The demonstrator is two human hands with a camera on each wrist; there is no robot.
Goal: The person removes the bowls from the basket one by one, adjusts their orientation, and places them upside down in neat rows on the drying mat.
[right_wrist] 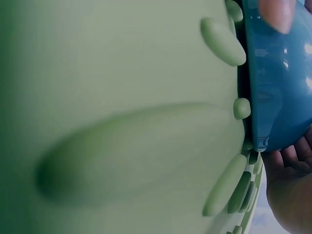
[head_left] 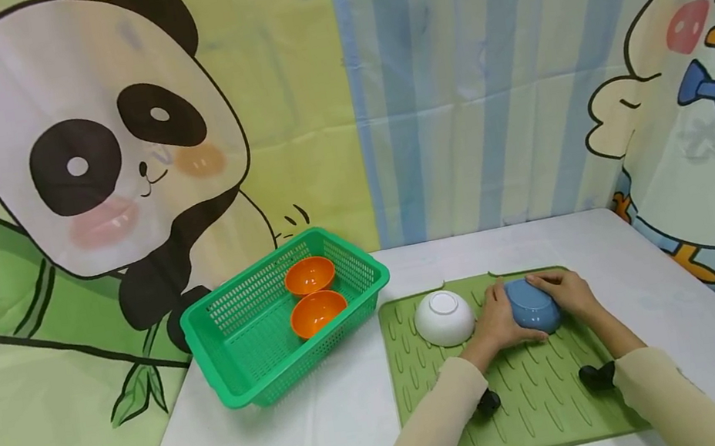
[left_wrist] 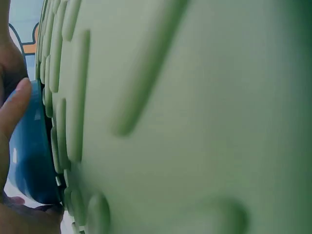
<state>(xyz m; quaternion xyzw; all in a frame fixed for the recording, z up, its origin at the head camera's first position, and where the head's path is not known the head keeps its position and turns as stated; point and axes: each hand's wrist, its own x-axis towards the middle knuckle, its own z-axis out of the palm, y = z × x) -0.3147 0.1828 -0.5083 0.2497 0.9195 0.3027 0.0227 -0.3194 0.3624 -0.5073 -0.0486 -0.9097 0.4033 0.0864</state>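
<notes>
A blue bowl (head_left: 534, 310) sits upside down on a green ridged mat (head_left: 538, 389), its rim down at the ridges. My left hand (head_left: 501, 323) holds its left side, with the thumb along the near edge. On the far right side, my right hand (head_left: 567, 293) grips the same bowl. The left wrist view catches the glossy bowl (left_wrist: 34, 156) at the left edge with a thumb on it. In the right wrist view, a fingertip lies over the bowl (right_wrist: 280, 92) and fingers curl beneath. Left of my hands, a white bowl (head_left: 444, 318) rests upside down on the mat.
A green perforated basket (head_left: 243, 385) stands on the white table (head_left: 334, 429) to the left. Inside it are two orange bowls, the farther one (head_left: 310, 276) beside the nearer one (head_left: 318, 313). Cartoon-printed curtains (head_left: 448, 84) hang behind the table.
</notes>
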